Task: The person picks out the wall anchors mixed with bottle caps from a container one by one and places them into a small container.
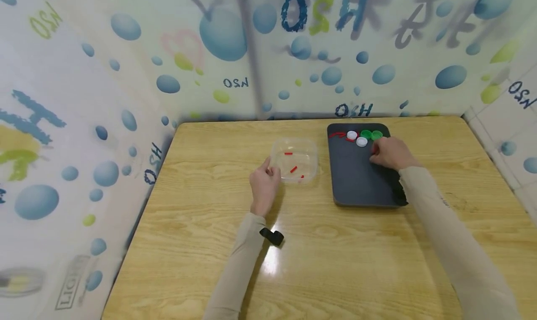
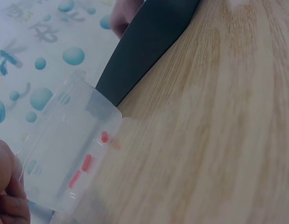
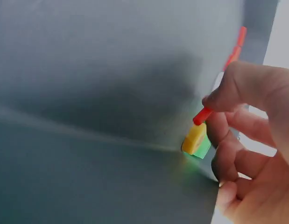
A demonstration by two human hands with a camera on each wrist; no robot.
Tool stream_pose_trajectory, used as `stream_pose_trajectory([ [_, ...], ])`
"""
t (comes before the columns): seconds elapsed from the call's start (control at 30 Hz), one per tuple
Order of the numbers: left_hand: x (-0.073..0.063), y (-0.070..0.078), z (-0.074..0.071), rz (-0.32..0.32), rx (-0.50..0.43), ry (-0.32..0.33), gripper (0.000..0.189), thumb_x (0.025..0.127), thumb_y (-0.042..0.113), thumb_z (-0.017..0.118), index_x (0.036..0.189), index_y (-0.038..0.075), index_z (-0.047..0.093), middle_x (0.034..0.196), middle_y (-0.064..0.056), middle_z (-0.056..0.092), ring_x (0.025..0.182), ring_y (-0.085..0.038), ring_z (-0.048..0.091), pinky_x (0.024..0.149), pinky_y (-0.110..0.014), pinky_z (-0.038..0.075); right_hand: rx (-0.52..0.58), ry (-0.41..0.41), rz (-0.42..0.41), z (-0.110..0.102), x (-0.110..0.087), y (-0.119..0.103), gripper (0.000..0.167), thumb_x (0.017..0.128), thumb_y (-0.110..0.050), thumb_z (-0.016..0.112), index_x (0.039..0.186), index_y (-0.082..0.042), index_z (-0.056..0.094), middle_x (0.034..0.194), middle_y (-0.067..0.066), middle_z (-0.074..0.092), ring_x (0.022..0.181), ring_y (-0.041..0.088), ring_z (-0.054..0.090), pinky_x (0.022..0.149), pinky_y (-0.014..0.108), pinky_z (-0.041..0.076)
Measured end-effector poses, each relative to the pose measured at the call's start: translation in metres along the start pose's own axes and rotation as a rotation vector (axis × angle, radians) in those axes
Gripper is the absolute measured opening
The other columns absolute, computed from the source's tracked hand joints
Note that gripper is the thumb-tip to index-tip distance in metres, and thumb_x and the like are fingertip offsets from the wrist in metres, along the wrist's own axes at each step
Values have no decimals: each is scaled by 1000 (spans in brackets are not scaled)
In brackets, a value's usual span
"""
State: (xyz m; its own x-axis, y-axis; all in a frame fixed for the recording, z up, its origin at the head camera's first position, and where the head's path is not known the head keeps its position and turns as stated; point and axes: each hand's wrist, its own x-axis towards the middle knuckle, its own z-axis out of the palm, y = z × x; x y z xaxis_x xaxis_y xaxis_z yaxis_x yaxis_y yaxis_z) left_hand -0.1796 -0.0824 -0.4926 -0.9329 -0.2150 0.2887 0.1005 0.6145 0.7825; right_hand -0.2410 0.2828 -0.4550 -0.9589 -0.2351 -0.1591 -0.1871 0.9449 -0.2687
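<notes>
My left hand [image 1: 264,189] grips the near-left rim of a clear plastic container [image 1: 311,148], thumb and fingers pinching its edge. Three short red sticks [image 1: 293,169] lie inside the container. Over the far right part of a dark grey tray [image 1: 361,180], my right hand [image 1: 392,153] pinches another short red stick [image 3: 201,115] between thumb and index finger, as the right wrist view shows. Several red sticks [image 1: 337,135], two white bottle caps [image 1: 361,142] and two green caps [image 1: 366,134] lie along the tray's far side. A yellow piece [image 3: 194,138] shows beneath my right fingers.
The container and tray stand side by side on a wooden table [image 1: 201,180], with a narrow gap between them. A patterned wall [image 1: 268,77] rises behind the table's far edge. The tray has a raised rim.
</notes>
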Motion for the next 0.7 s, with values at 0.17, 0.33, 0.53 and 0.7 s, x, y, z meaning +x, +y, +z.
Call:
stream_pose_trajectory([
  [0.17,0,-1,0,3,-13,-4,45,86,8,55,126,-7,67,54,0,47,46,-6,34,43,-21,24,125,10,-27,-4,-4,3,19,87,-11,72,97,5,73,86,16,70,75,25,60,72,42,52],
  [0.33,0,0,0,-1,-10,-7,45,86,8,55,126,-7,67,53,4,42,45,-5,31,44,-22,23,188,14,-25,-7,-7,6,17,89,-10,71,99,4,72,89,17,70,76,24,60,67,35,49],
  [0.53,0,1,0,-1,-11,-1,45,85,7,55,125,-8,68,53,2,44,46,-6,32,44,-22,24,215,41,-39,-7,-8,9,20,91,-12,71,103,4,72,92,19,71,79,26,61,67,33,49],
  [0.7,0,2,1,11,6,29,43,83,7,56,122,-8,70,54,-3,52,48,-7,37,47,-24,29,235,106,-62,-6,-9,10,18,90,-12,70,103,2,72,94,18,71,79,27,62,68,33,49],
])
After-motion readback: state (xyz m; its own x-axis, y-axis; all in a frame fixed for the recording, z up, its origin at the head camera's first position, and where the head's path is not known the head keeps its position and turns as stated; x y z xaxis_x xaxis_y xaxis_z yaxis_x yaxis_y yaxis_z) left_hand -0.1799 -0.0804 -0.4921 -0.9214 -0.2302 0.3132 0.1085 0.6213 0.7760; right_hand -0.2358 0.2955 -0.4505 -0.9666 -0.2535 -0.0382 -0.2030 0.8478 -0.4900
